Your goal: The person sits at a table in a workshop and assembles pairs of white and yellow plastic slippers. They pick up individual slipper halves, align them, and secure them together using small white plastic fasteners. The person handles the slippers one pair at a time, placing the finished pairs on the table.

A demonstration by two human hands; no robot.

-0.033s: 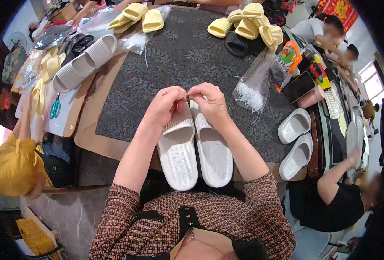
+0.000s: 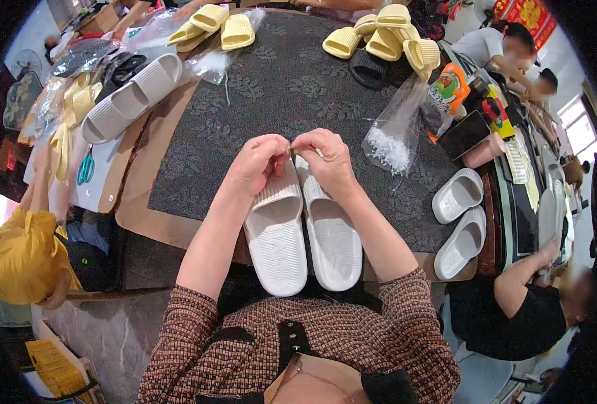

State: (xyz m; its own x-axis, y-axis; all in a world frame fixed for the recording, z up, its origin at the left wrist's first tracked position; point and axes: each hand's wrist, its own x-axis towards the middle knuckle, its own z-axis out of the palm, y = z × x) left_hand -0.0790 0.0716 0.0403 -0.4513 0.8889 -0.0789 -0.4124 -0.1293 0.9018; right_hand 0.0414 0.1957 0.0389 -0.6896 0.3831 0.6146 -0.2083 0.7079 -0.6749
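Note:
A pair of light grey slide slippers, a left one (image 2: 278, 256) and a right one (image 2: 339, 249), lies side by side at the table's near edge, toes away from me. Over the left slipper's toe my left hand (image 2: 263, 161) is closed in a pinch. My right hand (image 2: 325, 161) pinches at the right slipper's toe, its fingertips almost meeting the left ones. Whatever is between the fingertips is too small to make out. Both palms rest close to the slippers' straps.
A clear bag of small white plastic pieces (image 2: 387, 149) lies right of my hands. Another grey pair (image 2: 461, 236) sits at the right edge. Yellow slippers (image 2: 387, 42) are piled at the back. Teal scissors (image 2: 86, 168) lie left. Co-workers sit on both sides.
My hands and the grey slippers stay in place. The co-worker's hand at the right has shifted slightly.

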